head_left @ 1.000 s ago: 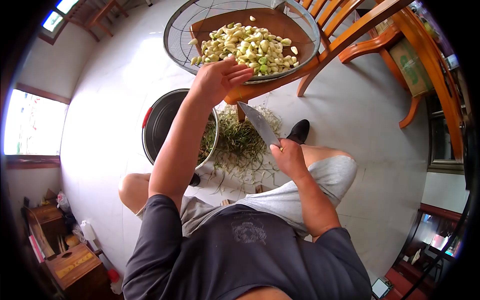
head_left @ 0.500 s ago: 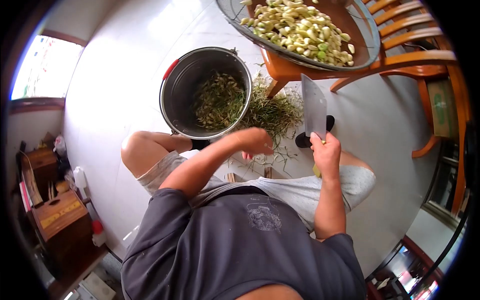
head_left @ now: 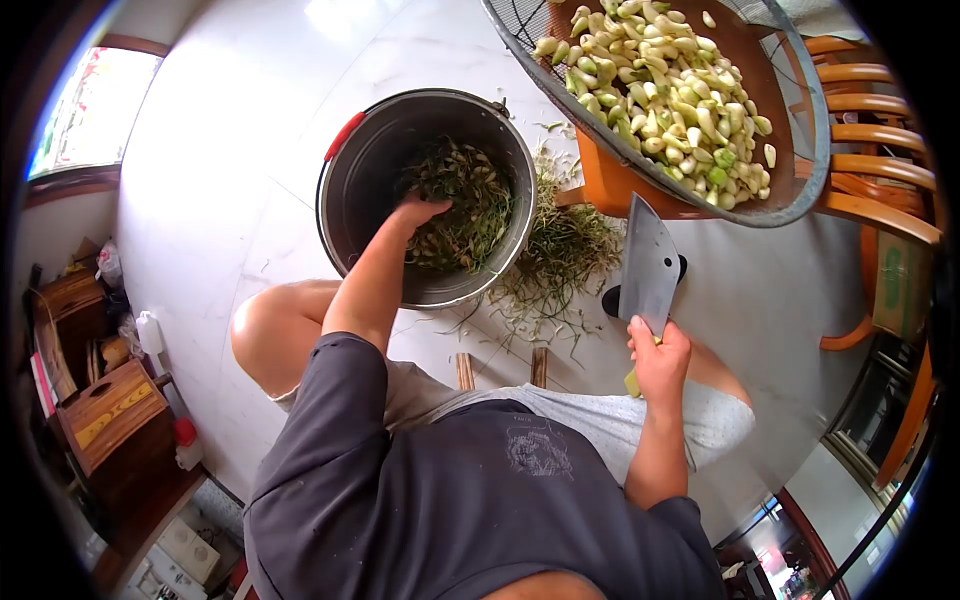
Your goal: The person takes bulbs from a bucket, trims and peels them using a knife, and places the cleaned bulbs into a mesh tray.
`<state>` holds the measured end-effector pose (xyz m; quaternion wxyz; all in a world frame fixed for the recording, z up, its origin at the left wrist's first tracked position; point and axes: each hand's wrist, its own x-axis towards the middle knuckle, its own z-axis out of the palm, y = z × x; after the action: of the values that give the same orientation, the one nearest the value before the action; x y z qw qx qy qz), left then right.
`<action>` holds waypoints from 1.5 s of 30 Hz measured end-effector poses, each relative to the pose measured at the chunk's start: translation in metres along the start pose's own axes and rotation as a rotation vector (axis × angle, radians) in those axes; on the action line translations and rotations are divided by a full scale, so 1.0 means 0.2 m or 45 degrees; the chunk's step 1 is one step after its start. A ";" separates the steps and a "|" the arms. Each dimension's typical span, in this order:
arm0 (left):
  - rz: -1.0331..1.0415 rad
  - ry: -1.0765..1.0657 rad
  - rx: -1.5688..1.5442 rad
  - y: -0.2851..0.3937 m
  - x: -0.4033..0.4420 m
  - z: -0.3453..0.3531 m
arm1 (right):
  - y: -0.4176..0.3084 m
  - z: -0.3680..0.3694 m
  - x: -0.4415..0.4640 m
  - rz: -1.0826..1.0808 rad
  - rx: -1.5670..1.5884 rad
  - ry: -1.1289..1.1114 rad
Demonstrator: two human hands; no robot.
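Observation:
My left hand (head_left: 425, 208) reaches down into a metal bucket (head_left: 352, 185), at the stringy, leafy bulbs (head_left: 460, 190) lying in it. Its fingertips are partly lost among the stems, so I cannot see whether they grip any. My right hand (head_left: 662, 362) is closed around the yellowish handle of a cleaver (head_left: 650, 265), whose broad blade points up and away from me. Beyond the blade, many trimmed pale bulbs (head_left: 690, 110) fill part of a round mesh sieve (head_left: 822, 130).
Green and white trimmings (head_left: 565, 245) are heaped on the tiled floor (head_left: 230, 160) right of the bucket. The sieve rests on an orange wooden chair (head_left: 612, 180). A wooden cabinet (head_left: 110, 415) stands at the left.
My left hand has gone from above my lap, forward and left, into the bucket. My right hand still holds the cleaver. The view has shifted, bringing the sieve lower in the picture.

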<state>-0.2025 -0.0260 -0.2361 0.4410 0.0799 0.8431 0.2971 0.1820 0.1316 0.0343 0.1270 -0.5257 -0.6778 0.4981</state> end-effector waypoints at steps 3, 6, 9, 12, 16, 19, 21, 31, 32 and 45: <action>0.091 0.120 -0.021 0.11 -0.08 0.09 | -0.03 0.01 -0.01 0.098 0.050 -0.029; -0.015 0.282 0.177 0.04 0.00 0.19 | -0.05 0.01 -0.01 0.084 0.107 -0.028; -0.079 0.112 0.046 0.07 -0.07 0.19 | -0.04 0.00 -0.02 0.030 0.138 -0.038; -0.133 -0.038 -0.181 0.16 -0.18 0.11 | 0.00 -0.01 -0.03 -0.003 0.136 -0.049; -0.152 -0.009 -0.439 0.26 -0.28 0.02 | 0.00 -0.04 -0.06 -0.023 0.119 -0.037; -0.018 -0.028 -0.602 0.48 -0.48 -0.12 | 0.02 -0.05 -0.08 -0.075 0.125 -0.030; 0.007 -0.088 -0.644 0.62 -0.57 -0.24 | 0.03 -0.06 -0.09 -0.134 0.128 -0.028; 0.514 -0.391 0.282 0.67 -0.76 -0.17 | 0.10 -0.09 -0.10 -0.153 0.100 -0.022; 0.553 -0.386 0.685 0.62 -0.78 -0.09 | 0.10 -0.09 -0.09 -0.143 0.090 -0.019; 0.000 0.085 0.023 0.27 -0.24 -0.04 | 0.04 -0.06 -0.07 -0.052 0.041 -0.037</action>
<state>-0.1878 -0.0045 -0.1686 0.4120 0.0740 0.8599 0.2920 0.2005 0.1253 0.0385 0.1357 -0.5023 -0.6819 0.5140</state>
